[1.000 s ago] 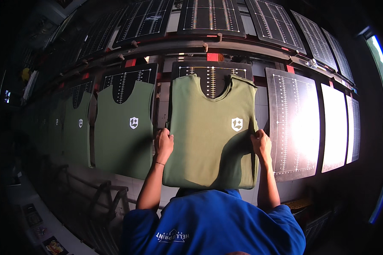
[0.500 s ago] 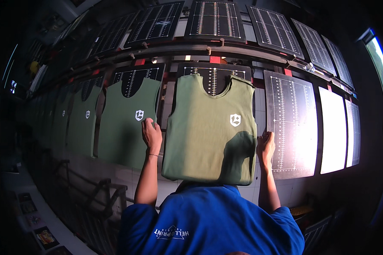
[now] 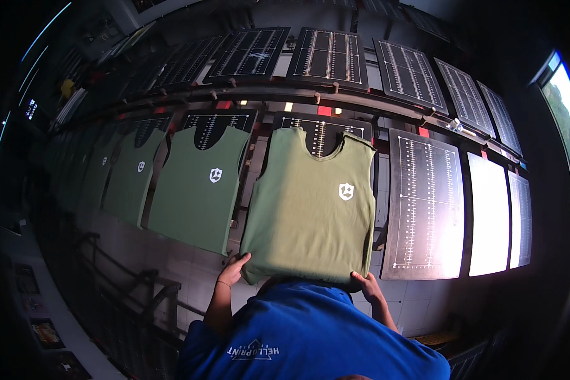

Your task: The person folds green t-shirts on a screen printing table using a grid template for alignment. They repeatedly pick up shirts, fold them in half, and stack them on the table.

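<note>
Olive sleeveless shirt [image 3: 310, 209], white chest emblem [image 3: 346, 191]

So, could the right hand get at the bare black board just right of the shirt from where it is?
Probably yes. The right hand grips the green shirt's bottom hem, and the empty gridded board lies just beside it, with nothing between.

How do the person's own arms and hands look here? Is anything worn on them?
Both forearms are bare, with no gloves on the left hand or the right hand. A thin bracelet circles the left wrist. A blue short-sleeved shirt with a white print covers the upper arms.
</note>
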A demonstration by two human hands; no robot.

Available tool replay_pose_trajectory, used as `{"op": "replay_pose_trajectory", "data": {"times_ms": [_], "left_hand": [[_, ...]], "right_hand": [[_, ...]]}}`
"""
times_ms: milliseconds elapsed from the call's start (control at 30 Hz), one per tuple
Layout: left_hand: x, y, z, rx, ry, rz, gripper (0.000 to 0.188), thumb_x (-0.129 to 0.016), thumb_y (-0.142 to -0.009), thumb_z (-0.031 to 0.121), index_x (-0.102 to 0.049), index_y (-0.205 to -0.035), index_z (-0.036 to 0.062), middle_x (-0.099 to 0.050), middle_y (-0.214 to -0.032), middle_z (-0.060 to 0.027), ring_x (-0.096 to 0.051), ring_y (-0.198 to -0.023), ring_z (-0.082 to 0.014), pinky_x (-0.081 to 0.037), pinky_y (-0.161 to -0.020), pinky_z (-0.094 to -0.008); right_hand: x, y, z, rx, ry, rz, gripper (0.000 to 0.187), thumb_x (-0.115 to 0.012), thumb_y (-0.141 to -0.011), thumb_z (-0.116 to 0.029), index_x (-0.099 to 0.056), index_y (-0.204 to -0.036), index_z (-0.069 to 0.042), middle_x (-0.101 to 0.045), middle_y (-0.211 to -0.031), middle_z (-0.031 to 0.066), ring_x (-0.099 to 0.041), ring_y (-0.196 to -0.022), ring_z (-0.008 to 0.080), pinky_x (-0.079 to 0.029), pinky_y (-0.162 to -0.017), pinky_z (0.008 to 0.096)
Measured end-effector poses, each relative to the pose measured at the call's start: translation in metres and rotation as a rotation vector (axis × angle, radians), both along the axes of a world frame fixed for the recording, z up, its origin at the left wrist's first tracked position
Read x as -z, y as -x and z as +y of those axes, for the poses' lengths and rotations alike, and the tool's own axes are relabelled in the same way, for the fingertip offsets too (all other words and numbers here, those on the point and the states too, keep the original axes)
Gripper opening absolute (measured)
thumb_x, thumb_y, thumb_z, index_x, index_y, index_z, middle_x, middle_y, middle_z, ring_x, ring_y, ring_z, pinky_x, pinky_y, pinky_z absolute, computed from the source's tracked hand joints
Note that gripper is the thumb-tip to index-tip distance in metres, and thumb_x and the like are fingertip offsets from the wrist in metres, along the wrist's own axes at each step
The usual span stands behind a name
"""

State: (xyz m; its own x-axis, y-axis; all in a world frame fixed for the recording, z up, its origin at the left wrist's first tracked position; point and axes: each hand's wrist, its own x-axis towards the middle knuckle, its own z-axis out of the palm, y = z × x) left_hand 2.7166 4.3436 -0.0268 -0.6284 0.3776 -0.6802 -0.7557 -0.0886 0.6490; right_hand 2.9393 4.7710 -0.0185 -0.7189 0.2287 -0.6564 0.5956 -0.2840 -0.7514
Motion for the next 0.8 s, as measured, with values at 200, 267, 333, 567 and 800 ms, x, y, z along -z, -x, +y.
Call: {"op": "replay_pose_trajectory", "data": {"times_ms": [200,267,333,567,800], "left_hand": [[-0.014,0.003,-0.004,0.048,0.094,-0.231,0.053,-0.065,-0.090,0.032,-0.051,-0.128,-0.0017,-0.060,-0.123,-0.0128,-0.059,-0.111,-0.0242,-0.048,-0.094,-0.0390],[-0.028,0.003,-0.003,0.071,0.077,-0.290,0.053,-0.065,-0.090,0.033,-0.050,-0.129,-0.0012,-0.060,-0.124,-0.0137,-0.059,-0.112,-0.0258,-0.048,-0.095,-0.0404],[-0.042,0.006,-0.004,0.110,0.073,-0.292,0.053,-0.065,-0.090,0.033,-0.051,-0.128,-0.0014,-0.060,-0.123,-0.0140,-0.059,-0.112,-0.0268,-0.048,-0.096,-0.0414],[-0.105,0.074,0.042,-0.053,-0.308,0.041,0.045,-0.066,-0.089,0.035,-0.059,-0.117,0.0006,-0.064,-0.116,-0.0122,-0.062,-0.106,-0.0242,-0.050,-0.091,-0.0396],[-0.297,0.243,0.158,-0.175,-0.458,0.582,0.041,-0.070,-0.085,0.038,-0.062,-0.106,0.0042,-0.065,-0.107,-0.0062,-0.062,-0.100,-0.0183,-0.049,-0.090,-0.0356]], "right_hand": [[-0.012,-0.006,-0.006,0.040,-0.015,-0.116,0.055,-0.068,-0.084,-0.045,-0.066,-0.095,0.009,-0.067,-0.080,0.0144,-0.064,-0.071,0.0194,-0.049,-0.064,0.0319],[-0.026,-0.005,-0.002,-0.030,-0.032,-0.239,0.055,-0.069,-0.084,-0.045,-0.066,-0.093,0.009,-0.067,-0.078,0.0145,-0.064,-0.069,0.0196,-0.049,-0.062,0.0320],[-0.052,0.002,-0.002,-0.088,-0.098,-0.290,0.055,-0.069,-0.084,-0.044,-0.067,-0.091,0.010,-0.067,-0.076,0.0141,-0.064,-0.068,0.0199,-0.049,-0.062,0.0325],[-0.113,0.095,0.037,0.184,0.239,0.258,0.049,-0.060,-0.091,-0.039,-0.059,-0.115,0.004,-0.066,-0.104,0.0156,-0.066,-0.090,0.0240,-0.053,-0.077,0.0348],[-0.288,0.278,0.135,0.191,0.281,0.888,0.040,-0.051,-0.097,-0.035,-0.058,-0.111,0.003,-0.066,-0.104,0.0149,-0.066,-0.095,0.0255,-0.053,-0.087,0.0384]]}}
